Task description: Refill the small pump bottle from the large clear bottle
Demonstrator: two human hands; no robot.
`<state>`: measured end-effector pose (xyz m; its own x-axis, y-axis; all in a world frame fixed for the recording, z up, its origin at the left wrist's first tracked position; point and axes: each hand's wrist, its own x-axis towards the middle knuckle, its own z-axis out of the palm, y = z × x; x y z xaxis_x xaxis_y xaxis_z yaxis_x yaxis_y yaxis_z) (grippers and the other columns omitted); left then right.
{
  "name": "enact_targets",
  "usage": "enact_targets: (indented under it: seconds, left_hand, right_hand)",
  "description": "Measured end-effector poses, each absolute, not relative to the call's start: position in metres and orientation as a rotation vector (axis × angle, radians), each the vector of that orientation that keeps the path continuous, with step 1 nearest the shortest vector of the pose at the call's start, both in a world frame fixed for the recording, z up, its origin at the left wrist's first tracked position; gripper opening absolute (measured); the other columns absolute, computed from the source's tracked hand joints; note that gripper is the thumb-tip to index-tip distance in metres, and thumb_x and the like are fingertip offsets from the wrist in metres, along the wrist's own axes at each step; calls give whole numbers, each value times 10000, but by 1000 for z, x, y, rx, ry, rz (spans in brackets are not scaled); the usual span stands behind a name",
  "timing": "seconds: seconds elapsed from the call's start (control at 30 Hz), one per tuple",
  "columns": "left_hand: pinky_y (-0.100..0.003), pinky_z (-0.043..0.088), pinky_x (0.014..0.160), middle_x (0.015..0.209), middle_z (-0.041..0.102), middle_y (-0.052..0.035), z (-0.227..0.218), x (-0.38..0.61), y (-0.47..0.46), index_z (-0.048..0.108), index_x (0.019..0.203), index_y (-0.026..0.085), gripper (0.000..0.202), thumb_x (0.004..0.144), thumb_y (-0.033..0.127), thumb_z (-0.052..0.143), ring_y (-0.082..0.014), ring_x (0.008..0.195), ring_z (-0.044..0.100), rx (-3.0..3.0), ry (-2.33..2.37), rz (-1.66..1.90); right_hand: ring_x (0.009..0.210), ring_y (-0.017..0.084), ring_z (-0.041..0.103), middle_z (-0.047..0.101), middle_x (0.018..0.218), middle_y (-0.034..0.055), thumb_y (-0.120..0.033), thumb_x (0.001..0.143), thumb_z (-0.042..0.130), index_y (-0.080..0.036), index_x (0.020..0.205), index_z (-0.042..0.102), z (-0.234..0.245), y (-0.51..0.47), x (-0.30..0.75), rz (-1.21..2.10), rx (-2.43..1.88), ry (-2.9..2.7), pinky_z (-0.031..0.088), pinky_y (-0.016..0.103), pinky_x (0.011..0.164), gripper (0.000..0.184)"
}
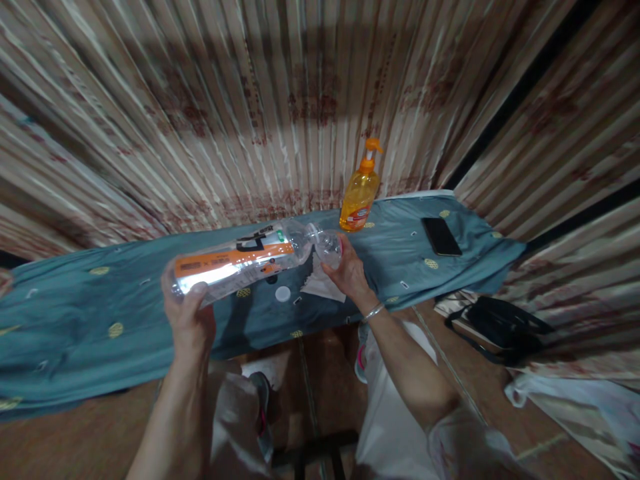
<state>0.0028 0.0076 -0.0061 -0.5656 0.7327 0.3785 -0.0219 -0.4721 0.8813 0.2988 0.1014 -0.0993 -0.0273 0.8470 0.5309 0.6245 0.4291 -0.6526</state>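
Left grip (187,313): wrapped round the base end of the large bottle (235,261), thumb over its near side, bearing, I judge, most of its weight. Right grip (353,270): holding a small clear vessel (329,247) at the bottle's neck, presumably to keep the two in line; whether they touch, I cannot tell.
Large bottle: held lengthwise over the desk (165,340), base left and near, neck right and farther; clear plastic, glossy, orange-and-silver label, dark lettering; contents not discernible.
Pale paper (325,283): on the desk, by my right grip.
White cap (283,294): flat, left of the paper, likely set within reach.
Pump bottle (359,200): amber, upright, far side, probably out of my way.
Phone (441,237): dark, flat, right.
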Motion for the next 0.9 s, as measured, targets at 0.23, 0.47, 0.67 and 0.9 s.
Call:
enact_targets:
  seconds: [0.23,0.47,0.67,0.9]
  left_hand:
    - [-390,572,877,1064,664,-14,-8,-1,8,694,1124,288,709,478,427,948,-207,877,625,1047,1196,2078]
    - [-441,577,927,1097,669,-24,-10,-2,8,714,1109,290,671,497,468,924,-226,898,619,1078,1258,2058]
    - [-430,564,926,1073,656,-24,-9,-1,6,708,1101,284,610,545,454,892,-231,911,624,1124,1256,2044]
    - [-425,561,915,1068,655,-20,-7,1,6,701,1103,283,657,503,433,922,-220,883,616,1078,1234,2069]
  right_hand:
    - [1375,341,639,640,1473,217,-230,775,815,-131,1511,437,-97,101,298,322,-1291,-1734,541,524,1170,833]
    - [1398,332,618,615,1499,210,-260,800,793,-154,1526,424,-101,102,298,310,-1283,-1736,510,525,1201,821]
    - [1390,334,620,618,1496,202,-268,804,795,-163,1518,433,-100,102,299,318,-1286,-1748,522,528,1186,808]
    - [1380,337,631,629,1485,204,-255,785,819,-150,1514,438,-101,102,300,303,-1275,-1746,530,518,1183,829]
